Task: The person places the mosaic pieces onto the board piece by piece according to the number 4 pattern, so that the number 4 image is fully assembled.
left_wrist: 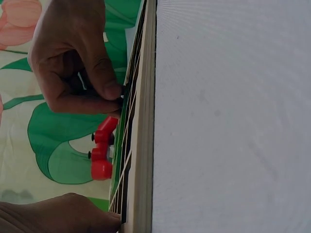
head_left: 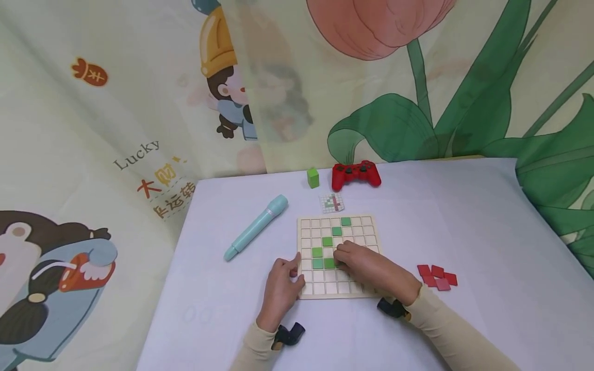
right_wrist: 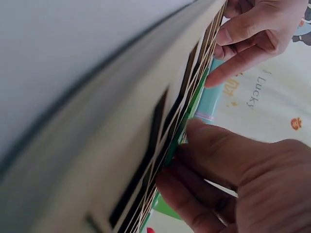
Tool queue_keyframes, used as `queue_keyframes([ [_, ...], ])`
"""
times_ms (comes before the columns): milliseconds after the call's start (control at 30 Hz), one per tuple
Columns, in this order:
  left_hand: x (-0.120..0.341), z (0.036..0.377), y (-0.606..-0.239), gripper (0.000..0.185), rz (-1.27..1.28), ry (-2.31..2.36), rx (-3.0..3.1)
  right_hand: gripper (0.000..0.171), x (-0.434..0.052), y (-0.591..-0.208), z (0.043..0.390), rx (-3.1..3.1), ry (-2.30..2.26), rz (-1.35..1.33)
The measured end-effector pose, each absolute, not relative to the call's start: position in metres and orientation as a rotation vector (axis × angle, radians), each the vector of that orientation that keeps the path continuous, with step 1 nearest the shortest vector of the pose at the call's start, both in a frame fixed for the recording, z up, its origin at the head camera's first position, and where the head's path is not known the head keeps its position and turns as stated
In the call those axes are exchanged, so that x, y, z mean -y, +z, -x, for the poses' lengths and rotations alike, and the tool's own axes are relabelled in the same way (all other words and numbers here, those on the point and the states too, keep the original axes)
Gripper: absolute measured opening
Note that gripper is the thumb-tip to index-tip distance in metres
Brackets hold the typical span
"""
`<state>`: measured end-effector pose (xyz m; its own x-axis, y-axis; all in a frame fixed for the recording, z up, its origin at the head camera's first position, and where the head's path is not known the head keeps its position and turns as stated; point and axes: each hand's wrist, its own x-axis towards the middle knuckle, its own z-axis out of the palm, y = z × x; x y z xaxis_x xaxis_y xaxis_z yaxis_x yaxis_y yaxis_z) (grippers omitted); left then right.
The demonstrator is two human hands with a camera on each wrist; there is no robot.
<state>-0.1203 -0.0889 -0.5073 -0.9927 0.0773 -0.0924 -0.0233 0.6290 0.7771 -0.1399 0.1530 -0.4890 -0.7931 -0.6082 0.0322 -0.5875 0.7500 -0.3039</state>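
Note:
A pale square grid board (head_left: 325, 289) lies on the table with several green tiles (head_left: 327, 241) in its cells, stepping diagonally from the upper middle down to the left. My right hand (head_left: 364, 262) reaches over the board from the right. Its thumb and fingers pinch a green tile (right_wrist: 170, 154), mostly covered by the fingertips, low over the cells. At the board's left edge, my left hand (head_left: 280, 288) rests with index finger and thumb spread apart, touching the border. The left thumb (left_wrist: 73, 213) also shows at the board's side in the left wrist view.
Several red tiles (head_left: 436, 278) lie loose to the right of the board. Behind it are a small printed grid card (head_left: 331, 203), a green block (head_left: 313, 178) and a red game controller (head_left: 356, 175). A turquoise stick with a rounded cap (head_left: 256, 226) lies to the left.

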Motion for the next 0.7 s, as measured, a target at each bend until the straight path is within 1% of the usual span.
queue_keyframes([
  [100,0.087,0.120,-0.506,0.060,-0.036,1.297,-2.724,0.013,-0.160,-0.485,0.137,-2.814,-0.558,0.871],
  [233,0.086,0.119,-0.506,0.060,-0.018,1.299,-2.728,0.028,-0.184,-0.479,0.128,-2.755,-0.753,0.684],
  [367,0.083,0.118,-0.507,0.060,-0.017,1.315,-2.733,0.036,-0.231,-0.474,0.112,-2.867,-0.866,0.498],
  [500,0.082,0.119,-0.507,0.060,-0.021,1.305,-2.729,0.038,-0.290,-0.471,0.087,-3.026,-0.877,0.160],
  [567,0.083,0.119,-0.508,0.060,-0.019,1.298,-2.732,0.038,-0.315,-0.475,0.073,-3.078,-0.863,0.035],
  [700,0.085,0.120,-0.507,0.060,-0.015,1.286,-2.740,0.040,-0.348,-0.486,0.050,-3.044,-0.846,-0.091],
])
